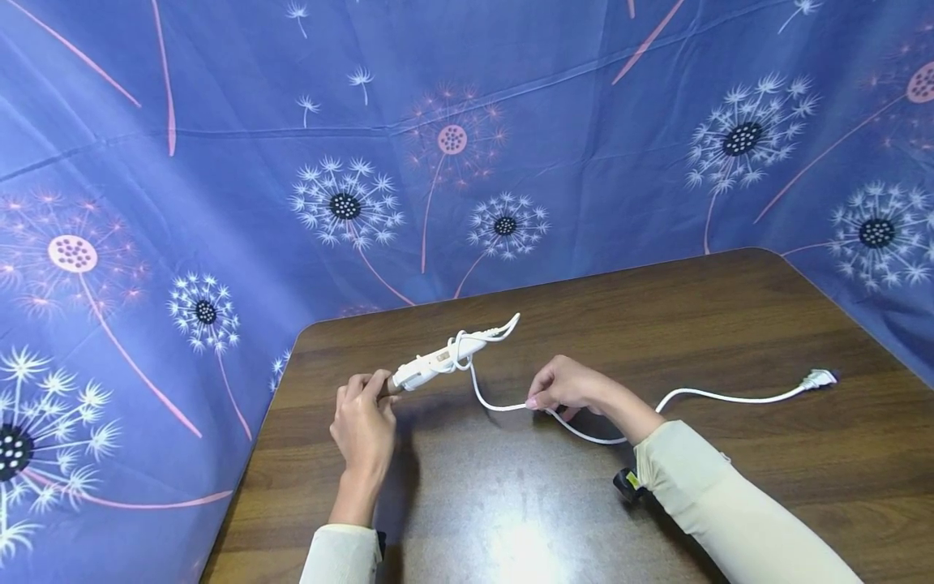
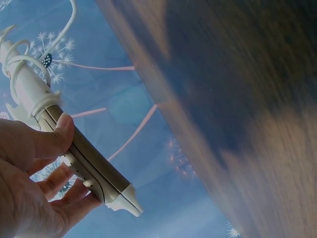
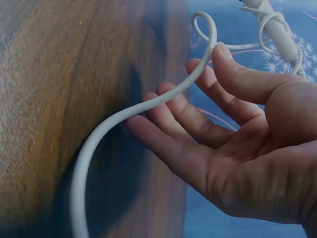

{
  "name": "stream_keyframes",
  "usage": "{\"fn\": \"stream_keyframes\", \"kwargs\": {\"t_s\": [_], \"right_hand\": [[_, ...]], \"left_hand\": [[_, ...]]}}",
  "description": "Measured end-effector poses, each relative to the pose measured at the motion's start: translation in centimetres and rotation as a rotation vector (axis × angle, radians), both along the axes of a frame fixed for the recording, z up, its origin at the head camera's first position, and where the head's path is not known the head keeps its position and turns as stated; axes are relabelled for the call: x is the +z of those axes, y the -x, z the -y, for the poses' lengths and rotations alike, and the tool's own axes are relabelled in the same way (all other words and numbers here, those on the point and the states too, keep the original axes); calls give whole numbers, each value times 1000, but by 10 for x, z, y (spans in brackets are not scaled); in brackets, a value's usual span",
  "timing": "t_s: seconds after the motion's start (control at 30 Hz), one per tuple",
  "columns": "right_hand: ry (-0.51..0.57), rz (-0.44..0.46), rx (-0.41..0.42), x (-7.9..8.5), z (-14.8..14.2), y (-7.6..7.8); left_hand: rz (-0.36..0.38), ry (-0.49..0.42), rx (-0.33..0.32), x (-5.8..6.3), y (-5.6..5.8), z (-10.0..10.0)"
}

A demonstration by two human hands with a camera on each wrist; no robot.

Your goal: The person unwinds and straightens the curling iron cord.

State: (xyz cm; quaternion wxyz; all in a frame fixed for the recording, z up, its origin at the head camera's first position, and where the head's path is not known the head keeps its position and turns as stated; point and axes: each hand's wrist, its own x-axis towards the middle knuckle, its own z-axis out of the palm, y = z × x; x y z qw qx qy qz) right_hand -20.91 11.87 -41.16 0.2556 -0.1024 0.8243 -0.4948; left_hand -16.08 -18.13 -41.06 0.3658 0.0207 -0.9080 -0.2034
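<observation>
My left hand (image 1: pixel 362 426) grips a hair straightener (image 1: pixel 441 358) by its brown barrel, thumb on one side and fingers on the other. In the left wrist view the brown barrel (image 2: pixel 94 151) ends in a white tip. Its white handle points up and to the right, with several turns of cord looped round it. To the right, my right hand (image 1: pixel 572 385) pinches the white cord (image 3: pixel 143 105) between thumb and index finger; the other fingers lie loosely under it. From there the cord passes behind the right forearm to a white plug (image 1: pixel 819 379) on the right.
A brown wooden table (image 1: pixel 730 324) lies under both hands. Behind it and along its left side hangs a blue cloth (image 1: pixel 584 186) with dandelion prints. A small black device (image 1: pixel 627 484) sits at the right sleeve.
</observation>
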Motion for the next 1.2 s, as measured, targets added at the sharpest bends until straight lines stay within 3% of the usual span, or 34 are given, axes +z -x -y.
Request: {"fn": "stream_keyframes", "kwargs": {"t_s": [0.23,0.57,0.97,1.2], "right_hand": [[-9,4,-40,-2,-5,6],[147,62,-194,-2,-28,22],[328,-40,-407,6,-55,35],[474,-140,-515,13,-65,37]], "left_hand": [[9,1,10,0,-1,3],[18,2,8,-3,-6,8],[17,33,-34,-10,-4,9],[51,62,3,-13,-3,10]]}}
